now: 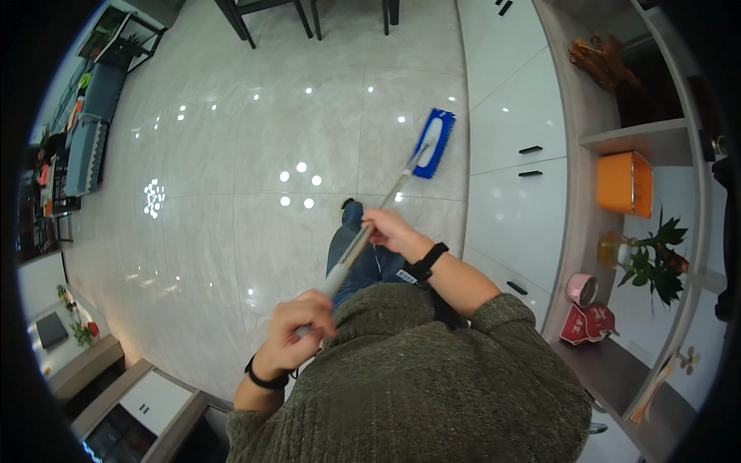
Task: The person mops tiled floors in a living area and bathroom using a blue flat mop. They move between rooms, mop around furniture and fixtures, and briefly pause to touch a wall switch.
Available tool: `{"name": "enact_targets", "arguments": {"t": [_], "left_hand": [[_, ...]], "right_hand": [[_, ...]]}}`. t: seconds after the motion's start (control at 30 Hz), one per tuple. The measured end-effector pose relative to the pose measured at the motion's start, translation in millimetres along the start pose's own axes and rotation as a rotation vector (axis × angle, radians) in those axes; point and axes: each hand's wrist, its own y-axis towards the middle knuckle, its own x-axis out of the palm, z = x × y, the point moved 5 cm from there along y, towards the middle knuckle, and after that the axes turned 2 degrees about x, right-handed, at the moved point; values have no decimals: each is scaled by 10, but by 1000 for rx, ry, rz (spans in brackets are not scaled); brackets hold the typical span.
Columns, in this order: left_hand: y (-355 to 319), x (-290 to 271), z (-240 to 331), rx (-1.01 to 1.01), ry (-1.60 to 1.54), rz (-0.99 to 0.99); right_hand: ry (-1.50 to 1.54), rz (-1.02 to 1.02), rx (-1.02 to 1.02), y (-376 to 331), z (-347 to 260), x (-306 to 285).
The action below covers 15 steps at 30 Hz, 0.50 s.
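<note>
A flat mop with a grey pole (357,245) slants across my front, from lower left to upper right. Its blue mop head (442,147) lies on the glossy tiled floor, close beside the white cabinets. My left hand (299,327) is wrapped round the top end of the pole, near my waist. Farther down the pole, my right hand (387,230) grips it with closed fingers. Black bands circle both wrists.
White cabinets (509,208) with black handles line the right side. Above them, shelves hold an orange box (624,184), a potted plant (656,258) and a pink round object (581,288). Dark chair legs (255,23) stand at the far end; a grey sofa (93,135) is at the left.
</note>
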Motion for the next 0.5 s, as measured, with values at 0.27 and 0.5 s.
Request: {"name": "enact_targets", "arguments": {"t": [0.27, 0.5], "left_hand": [[744, -44, -345, -149, -13, -81], [887, -874, 206, -166, 89, 33]], "right_hand": [[54, 131, 6, 390, -310, -404], [145, -53, -53, 641, -688, 687]]}}
